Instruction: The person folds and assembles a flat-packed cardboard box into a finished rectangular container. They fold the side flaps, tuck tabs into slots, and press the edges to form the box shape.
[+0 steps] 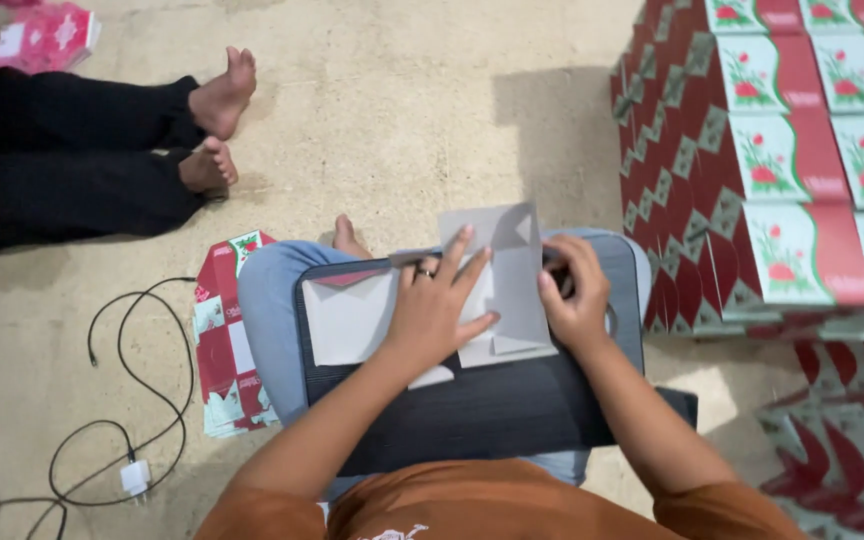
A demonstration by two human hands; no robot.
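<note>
A pale concrete floor (402,110) fills the view. Along its right edge stands a tall stack of red and green flowered cartons (762,160), with more flattened ones (842,440) below it. At the upper left edge lie another person's black-trousered legs (62,160), bare feet toward the middle. A dark board (472,410) rests across the wearer's blue-jeaned lap, and a flat red carton blank (222,340) lies on the floor just left of the knee. On the board's far half sits an unfolded grey carton blank (497,285). The left hand (437,310) presses flat on it, fingers spread; the right hand (574,300) is curled around its right edge, pinching it. A black cable with a white plug (132,470) loops at the lower left
</note>
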